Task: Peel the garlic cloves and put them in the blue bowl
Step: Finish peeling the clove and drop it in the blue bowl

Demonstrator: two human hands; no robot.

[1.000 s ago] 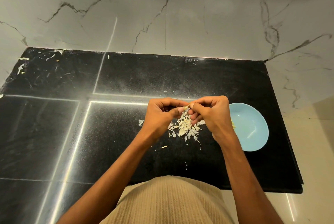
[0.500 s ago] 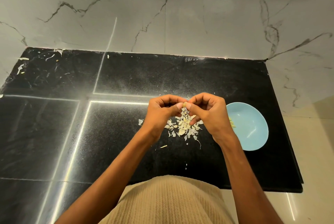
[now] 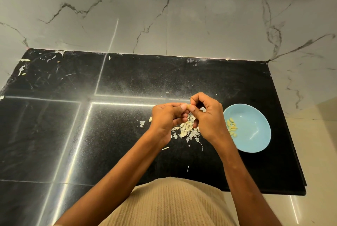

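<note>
My left hand and my right hand meet above the black counter, both pinching one small garlic clove between thumbs and fingertips. Most of the clove is hidden by the fingers. Beneath the hands lies a pile of pale garlic skins. The blue bowl stands just right of my right hand, with several peeled yellowish cloves on its left side.
The black counter ends at a marble wall behind and drops off at the right edge near the bowl. Loose skin scraps lie left of the pile, and more bits are scattered at the far left back corner.
Both hands stay together on the clove. My right hand has lifted and turned, so the peeled cloves in the bowl show beside it.
</note>
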